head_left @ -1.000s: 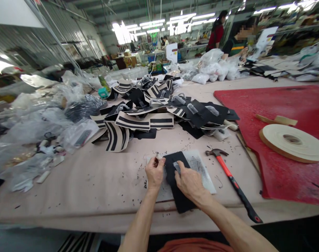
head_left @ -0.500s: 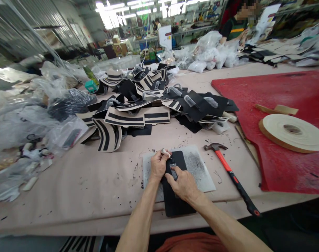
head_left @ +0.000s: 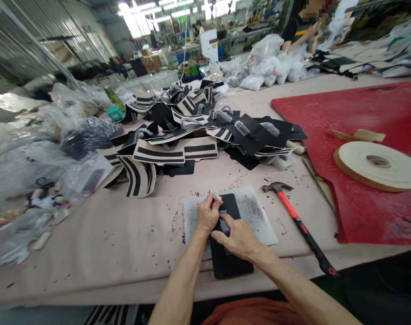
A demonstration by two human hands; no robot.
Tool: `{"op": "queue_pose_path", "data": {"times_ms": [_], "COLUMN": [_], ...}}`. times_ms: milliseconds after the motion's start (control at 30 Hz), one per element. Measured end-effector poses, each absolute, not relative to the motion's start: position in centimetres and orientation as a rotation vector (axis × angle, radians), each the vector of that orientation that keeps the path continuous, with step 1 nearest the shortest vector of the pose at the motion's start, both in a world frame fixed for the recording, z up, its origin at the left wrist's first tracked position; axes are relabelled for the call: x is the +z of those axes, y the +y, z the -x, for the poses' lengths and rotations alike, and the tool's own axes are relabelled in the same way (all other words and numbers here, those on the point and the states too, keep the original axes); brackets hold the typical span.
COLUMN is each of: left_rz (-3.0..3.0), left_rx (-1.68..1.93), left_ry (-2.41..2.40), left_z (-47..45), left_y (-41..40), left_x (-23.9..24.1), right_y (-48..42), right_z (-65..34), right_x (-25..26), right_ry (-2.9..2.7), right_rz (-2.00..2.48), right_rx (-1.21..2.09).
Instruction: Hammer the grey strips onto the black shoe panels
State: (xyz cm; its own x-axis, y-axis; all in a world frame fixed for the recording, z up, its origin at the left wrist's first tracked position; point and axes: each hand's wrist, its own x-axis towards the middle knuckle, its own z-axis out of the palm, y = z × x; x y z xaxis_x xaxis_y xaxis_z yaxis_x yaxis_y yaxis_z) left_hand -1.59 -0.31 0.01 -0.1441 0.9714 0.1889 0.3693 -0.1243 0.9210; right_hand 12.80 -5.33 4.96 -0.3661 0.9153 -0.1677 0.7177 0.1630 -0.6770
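A black flat piece (head_left: 229,266) lies on a scuffed white cutting pad (head_left: 256,216) at the table's near edge. My left hand (head_left: 207,216) is closed in a fist round a small pale tool (head_left: 216,196) held upright on the piece. My right hand (head_left: 237,239) presses on the black piece, fingers pinched round a small grey part right next to the left hand.
A red-handled hammer (head_left: 298,224) lies right of the pad. A red mat (head_left: 357,135) carries a roll of beige tape (head_left: 377,168). A heap of black and beige striped pieces (head_left: 191,135) fills the table's middle, plastic bags (head_left: 39,162) the left. A person works at the far end.
The black piece has shifted slightly left and straightened on the pad. My two hands have drawn closer together over it. The view has tilted down a little.
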Motion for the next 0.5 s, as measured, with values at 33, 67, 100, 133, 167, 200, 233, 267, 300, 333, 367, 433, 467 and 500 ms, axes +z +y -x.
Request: {"op": "queue_pose_path", "data": {"times_ms": [33, 67, 100, 133, 167, 200, 233, 267, 300, 333, 367, 433, 467, 500], "left_rz": [-1.578, -1.628, -1.664, -1.686, -1.694, -1.693, -1.689, -1.688, -1.688, -1.688, -1.688, -1.689, -1.69, -1.692], "left_rx": [1.257, 1.247, 1.244, 1.247, 1.255, 1.261, 1.264, 1.261, 1.254, 1.248, 1.242, 1.246, 1.25, 1.254], "left_ry": [1.536, 1.526, 1.511, 1.493, 1.478, 1.465, 1.455, 1.447, 1.44, 1.432, 1.424, 1.412, 1.409, 1.405], "left_z": [1.5, 1.5, 1.4, 1.4, 1.4, 1.3, 1.3, 1.4, 1.4, 1.4, 1.4, 1.5, 1.5, 1.5], "left_y": [-0.4, -0.5, -0.6, -0.6, -0.7, -0.7, -0.6, -0.6, -0.5, -0.4, -0.3, -0.3, -0.3, -0.3], "left_x": [0.1, 0.3, 0.4, 0.5, 0.6, 0.6, 0.6, 0.6, 0.6, 0.6, 0.5, 0.4, 0.4, 0.3], "right_y": [-5.2, -5.1, -4.9, -4.6, -4.4, -4.1, -3.9, -3.8, -3.7, -3.6, -3.6, -3.6, -3.5, -3.5], "right_z": [-13.9, -15.3, -17.0, -19.0, -21.2, -23.5, -25.7, -27.7, -29.3, -30.6, -31.4, -31.9, -31.6, -31.0], "right_x": [5.1, 5.2, 5.1, 4.9, 4.5, 4.0, 3.5, 2.9, 2.4, 2.0, 1.8, 2.2, 2.7, 3.5], "right_ry": [-2.14, -2.102, -2.065, -2.032, -2.011, -2.004, -2.011, -2.018, -2.004, -1.962, -1.877, -1.653, -1.552, -1.483], "right_rz": [1.498, 1.461, 1.475, 1.548, 1.664, 1.804, 1.964, 2.118, 2.249, 2.34, 2.373, 2.261, 2.161, 2.064], "right_rx": [1.058, 1.046, 0.954, 0.788, 0.579, 0.366, 0.21, 0.142, 0.145, 0.224, 0.394, 0.843, 1.043, 1.201]}}
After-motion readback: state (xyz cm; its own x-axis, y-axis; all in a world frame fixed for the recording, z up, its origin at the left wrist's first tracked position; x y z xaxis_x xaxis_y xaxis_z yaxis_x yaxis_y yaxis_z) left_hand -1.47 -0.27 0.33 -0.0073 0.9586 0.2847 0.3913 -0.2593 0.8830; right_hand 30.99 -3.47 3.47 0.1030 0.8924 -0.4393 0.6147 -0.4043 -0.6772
